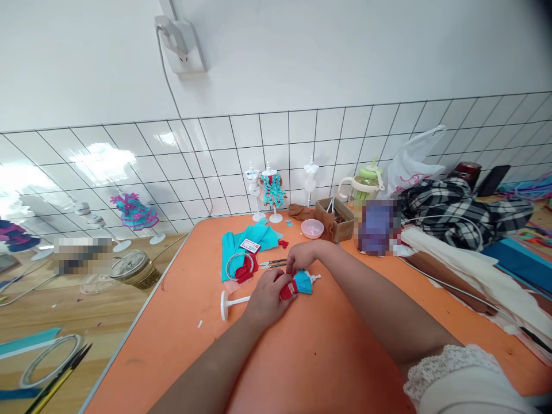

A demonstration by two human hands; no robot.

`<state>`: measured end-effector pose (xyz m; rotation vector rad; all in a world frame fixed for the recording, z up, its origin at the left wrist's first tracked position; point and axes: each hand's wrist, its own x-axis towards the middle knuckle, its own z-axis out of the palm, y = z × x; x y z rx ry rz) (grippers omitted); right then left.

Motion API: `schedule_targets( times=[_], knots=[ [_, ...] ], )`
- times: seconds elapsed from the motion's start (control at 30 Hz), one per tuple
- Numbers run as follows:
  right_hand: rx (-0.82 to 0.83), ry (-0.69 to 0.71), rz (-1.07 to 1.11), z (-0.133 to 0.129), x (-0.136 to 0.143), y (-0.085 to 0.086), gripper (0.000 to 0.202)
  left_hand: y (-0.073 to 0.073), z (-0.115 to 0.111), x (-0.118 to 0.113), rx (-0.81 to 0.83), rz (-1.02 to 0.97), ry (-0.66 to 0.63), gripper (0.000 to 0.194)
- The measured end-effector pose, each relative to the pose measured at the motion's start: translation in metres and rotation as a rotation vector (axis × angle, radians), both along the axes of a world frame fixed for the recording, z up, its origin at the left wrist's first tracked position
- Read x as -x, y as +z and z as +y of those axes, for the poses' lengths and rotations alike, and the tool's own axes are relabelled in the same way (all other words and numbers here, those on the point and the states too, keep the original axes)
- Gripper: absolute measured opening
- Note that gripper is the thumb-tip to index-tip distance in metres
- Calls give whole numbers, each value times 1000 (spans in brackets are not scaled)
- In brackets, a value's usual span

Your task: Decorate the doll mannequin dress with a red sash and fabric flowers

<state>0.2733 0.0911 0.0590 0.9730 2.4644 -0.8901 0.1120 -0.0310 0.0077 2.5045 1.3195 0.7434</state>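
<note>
A miniature white dress form lies on its side, its round base (224,306) to the left and its neck to the right. Blue crepe-like material (304,282) covers its upper part, with red material (286,292) around the middle. My left hand (266,298) is wrapped over the form and presses it to the table. Just above, my right hand (304,257) has its fingertips pinched together at the dressed part; what they hold is hidden. Beyond my hands lie a slim tool with dark handles (276,264), a blue sheet (259,234) and a ring (228,268) over red scraps.
Upright at the back of the orange table (172,356) are a dressed form (273,190) and a bare white form (310,181). A pink bowl (312,229) and a cardboard box (344,229) stand nearby. Checked cloth (457,210) and a cable lie right. A wooden table (99,322) adjoins left.
</note>
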Motion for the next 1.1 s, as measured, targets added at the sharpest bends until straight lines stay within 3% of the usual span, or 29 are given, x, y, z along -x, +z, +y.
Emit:
schedule_targets(
  times=[0.23,0.53,0.83,1.1],
  knots=[
    [36,16,23,-1,-3,-6,39,1,2,2,11,-19,-14,24],
    [-81,-105,142,-13,-3,-11,28,2,2,1,16,-65,-21,22],
    [89,-124,214,-16,-16,-10,38,1,2,2,26,-68,-13,21],
    [116,-159,234,-11,-15,-15,34,2,2,1,23,-58,-18,21]
  ],
)
